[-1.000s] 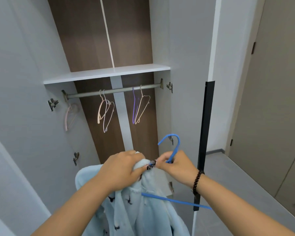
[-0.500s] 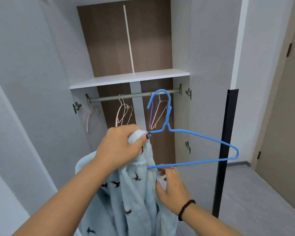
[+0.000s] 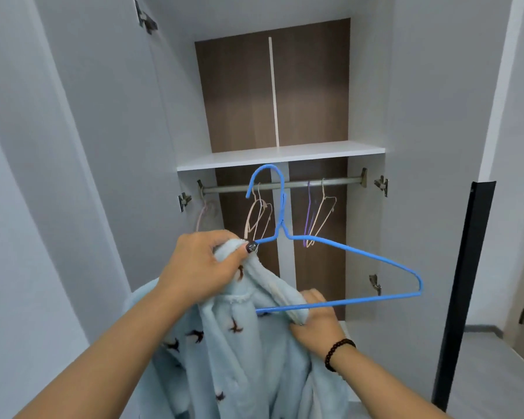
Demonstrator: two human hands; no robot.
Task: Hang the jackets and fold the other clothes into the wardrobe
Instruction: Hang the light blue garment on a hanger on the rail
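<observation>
— Fingers first: what is each hand doing?

— Left hand (image 3: pixel 198 267) has its fingers curled tight round a bunched fold of the pale blue fleece jacket (image 3: pixel 242 352), near the collar, thumb pressed across the cloth. Right hand (image 3: pixel 316 323) sits lower, fingers curled round another fold of the jacket; the bottom bar of the blue wire hanger (image 3: pixel 345 272) crosses just at those fingers, though whether they pinch the bar as well I cannot tell.

— Where is the jacket?

— Held up in front of the open wardrobe (image 3: pixel 406 86), below the rail (image 3: pixel 285 186) and hanging down from both hands out of the lower edge of view. It carries a pattern of small dark birds.

— And the hanger?

— Upright, its left shoulder tucked into the cloth under the left thumb, its right shoulder sticking out bare toward the wardrobe's right side. The hook (image 3: pixel 266 179) overlaps the rail in the picture, near the rail's middle; I cannot say whether it touches.

— Anything else on the rail?

— Pale wire hangers (image 3: pixel 259 216) left of the middle, a purple and a beige one (image 3: pixel 318 216) right of it, and a pink one (image 3: pixel 204 214) at the left end. A white shelf (image 3: pixel 282 154) lies just above. A dark bead bracelet (image 3: pixel 339 352) circles the right wrist.
</observation>
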